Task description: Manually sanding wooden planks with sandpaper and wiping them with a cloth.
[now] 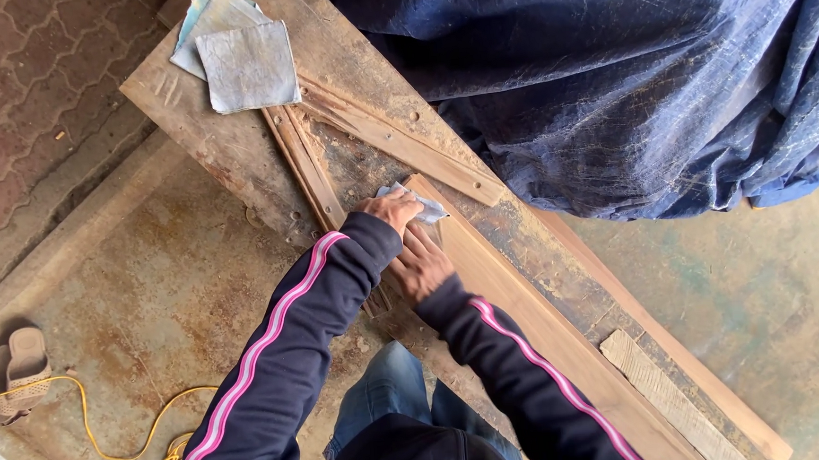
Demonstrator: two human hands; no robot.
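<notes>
My left hand point(391, 208) is closed on a small folded piece of grey sandpaper point(419, 201) and presses it onto the near end of a long brown plank point(539, 326). My right hand point(420, 263) lies flat on the same plank just behind the left hand, fingers spread, holding nothing. The plank runs diagonally along a worn wooden workbench point(224, 147) toward the lower right. Both arms wear dark sleeves with a pink stripe.
Two grey sandpaper sheets point(246, 66) lie at the bench's far end. Thin wood strips point(395, 142) cross the bench. A blue tarp point(627, 75) covers something at the upper right. A pale ribbed strip point(668, 398) lies by the plank. Sandals point(15, 370) and a yellow cord point(119, 437) are on the floor.
</notes>
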